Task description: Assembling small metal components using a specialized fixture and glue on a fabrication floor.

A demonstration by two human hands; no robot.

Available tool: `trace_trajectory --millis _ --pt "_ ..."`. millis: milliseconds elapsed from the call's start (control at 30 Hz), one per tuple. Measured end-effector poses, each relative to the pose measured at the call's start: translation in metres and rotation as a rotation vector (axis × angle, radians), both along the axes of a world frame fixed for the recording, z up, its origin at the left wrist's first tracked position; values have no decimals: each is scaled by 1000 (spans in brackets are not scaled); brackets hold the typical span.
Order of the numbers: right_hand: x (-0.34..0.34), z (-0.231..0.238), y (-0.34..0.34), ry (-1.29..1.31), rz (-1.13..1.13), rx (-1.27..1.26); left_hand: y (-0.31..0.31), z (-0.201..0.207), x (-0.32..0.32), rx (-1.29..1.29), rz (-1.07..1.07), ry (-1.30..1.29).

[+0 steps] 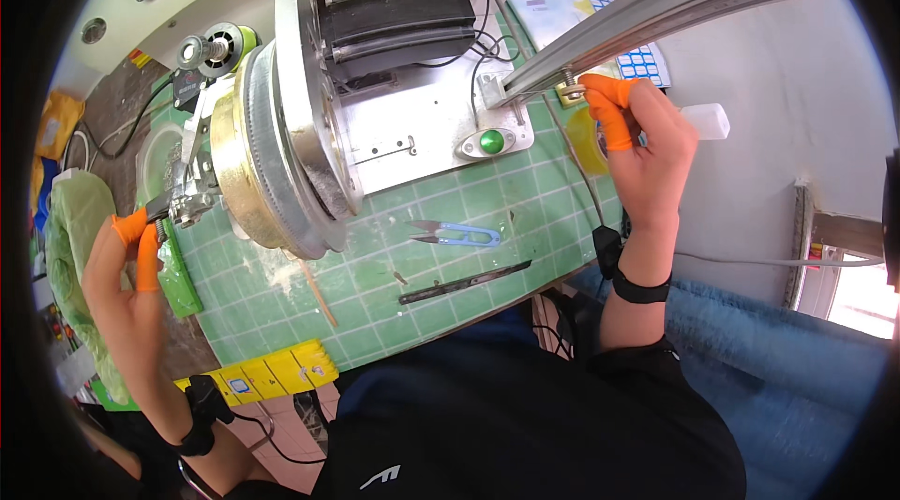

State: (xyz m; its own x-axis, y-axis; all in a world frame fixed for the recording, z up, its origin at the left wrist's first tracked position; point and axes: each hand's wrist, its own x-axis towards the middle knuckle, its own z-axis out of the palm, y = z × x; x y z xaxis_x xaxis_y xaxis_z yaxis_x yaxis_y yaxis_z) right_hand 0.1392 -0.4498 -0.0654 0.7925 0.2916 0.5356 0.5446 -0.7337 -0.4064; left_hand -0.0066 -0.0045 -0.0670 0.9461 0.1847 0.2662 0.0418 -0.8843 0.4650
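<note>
My left hand (127, 266), with orange finger covers, is closed at a metal clamp assembly (195, 195) left of the big wheel. Its fingertips meet near a dark metal piece and a small threaded screw (161, 231); exactly what they grip is partly hidden. The wheel (248, 163) has a brass-coloured rim and a grey toothed band, and stands upright on a white machine base (403, 130). Over on the right, my right hand (652, 139), also with orange finger covers, pinches a small round metal knob (571, 91) under the end of the slanted aluminium rail (656, 8).
On the green tiled mat (375, 294) lie blue thread snips (457, 234), a black slim knife (466, 282) and a thin wooden stick (319, 294). A black motor (398, 27) and a green button (491, 141) are on the base. A yellow ruler-like strip (272, 373) borders the near edge.
</note>
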Motion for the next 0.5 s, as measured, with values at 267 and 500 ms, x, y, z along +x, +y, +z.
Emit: trace_trajectory --millis 267,500 --pt "-5 -20 -7 80 -85 48 -4 11 5 126 -81 -7" --pt "-11 -29 5 136 -123 68 -12 17 6 42 -118 -14"
